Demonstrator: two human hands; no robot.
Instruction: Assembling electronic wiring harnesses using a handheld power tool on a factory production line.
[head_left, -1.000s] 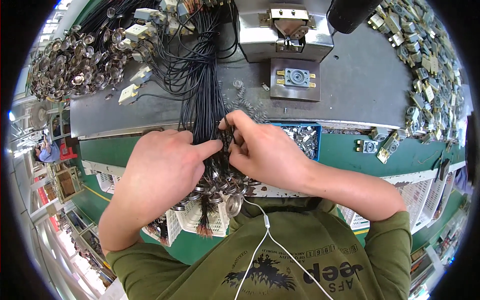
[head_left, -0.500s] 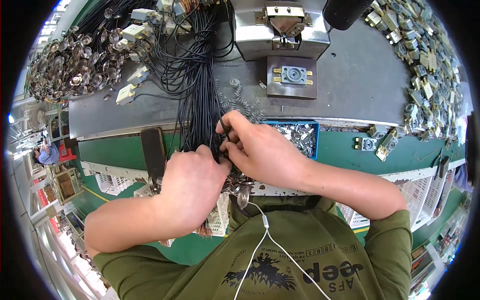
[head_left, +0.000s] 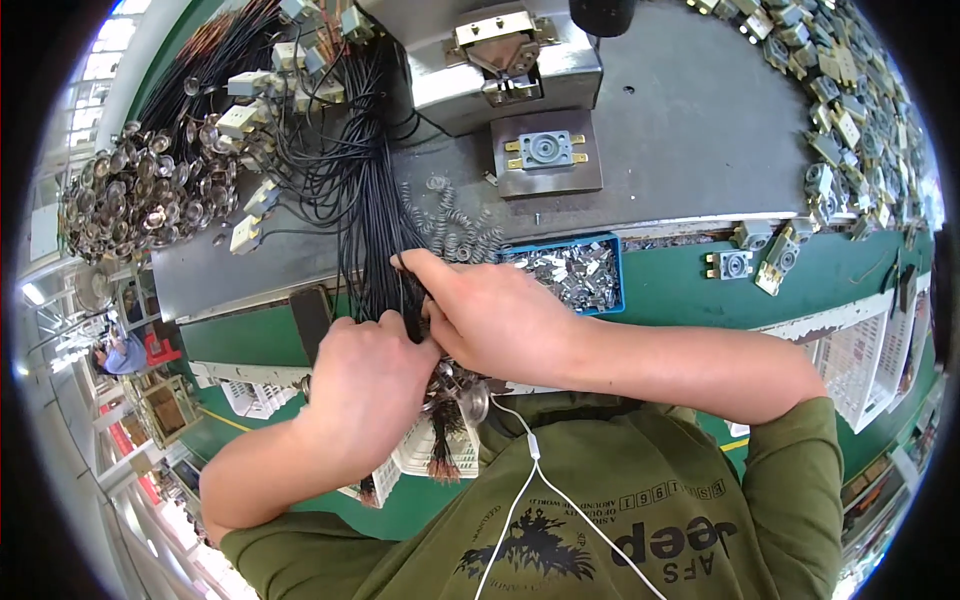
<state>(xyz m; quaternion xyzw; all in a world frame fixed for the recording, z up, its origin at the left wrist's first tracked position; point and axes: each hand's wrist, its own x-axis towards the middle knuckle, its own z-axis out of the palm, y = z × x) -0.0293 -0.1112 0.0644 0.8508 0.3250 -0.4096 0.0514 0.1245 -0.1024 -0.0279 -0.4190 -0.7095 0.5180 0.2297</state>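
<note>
A thick bundle of black wires (head_left: 372,205) runs from the metal worktop down over its front edge to my hands. My left hand (head_left: 370,375) is closed around the lower part of the bundle. Close against it, my right hand (head_left: 500,315) has its fingers curled onto wires at the bundle's right side; its fingertips are partly hidden. Below the hands, shiny round metal caps (head_left: 465,395) and copper-coloured wire ends (head_left: 443,468) hang down. At the bundle's upper end, white and grey blocks (head_left: 240,121) are attached to some wires.
A metal press fixture (head_left: 545,75) stands behind a block holding a grey switch part (head_left: 545,150). Loose springs (head_left: 450,230) lie beside a blue tray (head_left: 617,290) of small metal pieces. Metal caps (head_left: 150,190) are heaped left, switch parts (head_left: 850,120) right. A dark phone-like slab (head_left: 311,318) lies near my left hand.
My right hand has come in closer to my left, its raised fingers now lower against the wires. The whole view has shifted, with the press fixture appearing further left.
</note>
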